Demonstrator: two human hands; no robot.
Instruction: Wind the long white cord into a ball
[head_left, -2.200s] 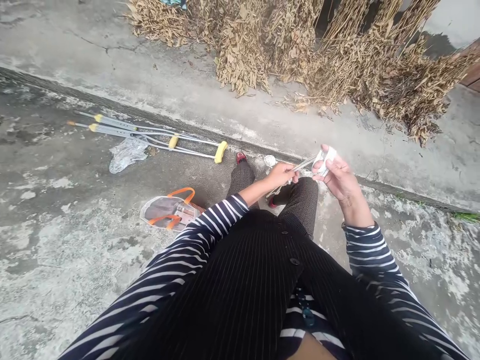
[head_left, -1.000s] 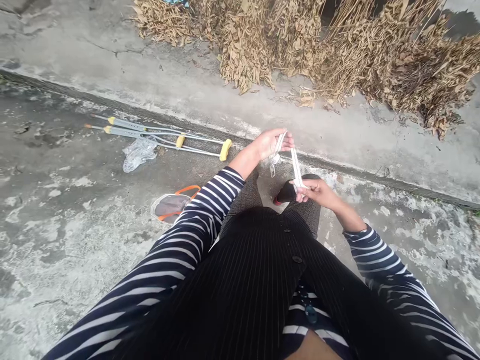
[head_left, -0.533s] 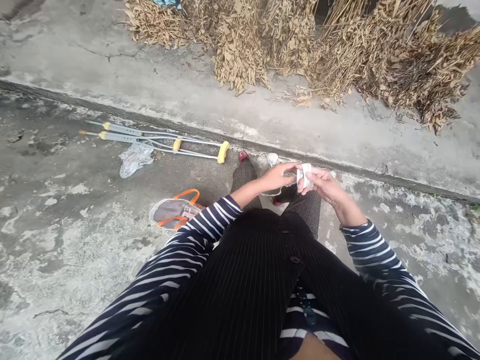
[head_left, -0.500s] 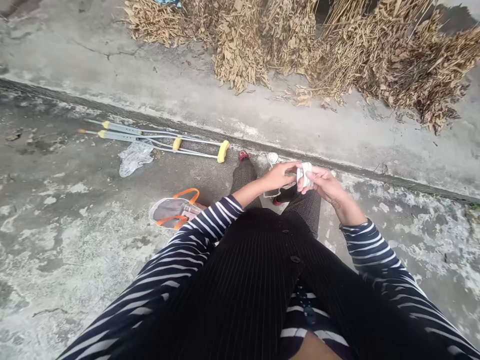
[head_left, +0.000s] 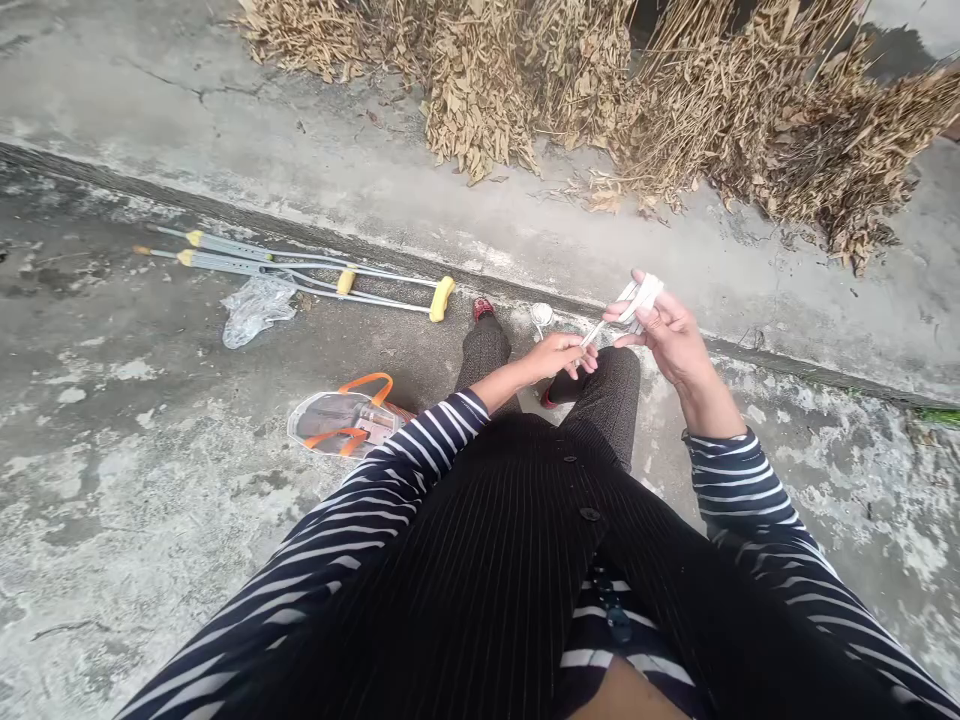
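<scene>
A flat white band (head_left: 643, 297) is looped around the fingers of my right hand (head_left: 673, 338), whose thumb presses on the loops. My left hand (head_left: 564, 354), lower and to the left, pinches a length of the same band that runs up to the loops. On the ground beyond my left hand lies a round white roll (head_left: 541, 316), close to the step's base. Whether the band runs back to that roll is hidden behind my left hand and knee.
Two crutches (head_left: 315, 275) with yellow pads lie at the left beside a crumpled clear plastic bag (head_left: 259, 310). Nearer stands a clear bag with orange handles (head_left: 349, 420). A low concrete step (head_left: 360, 180) crosses ahead, with dried plant stalks (head_left: 675, 120) on it.
My right hand has moved up and to the right with the looped band. My left hand has come away from the loops, drawing a strand taut between both hands.
</scene>
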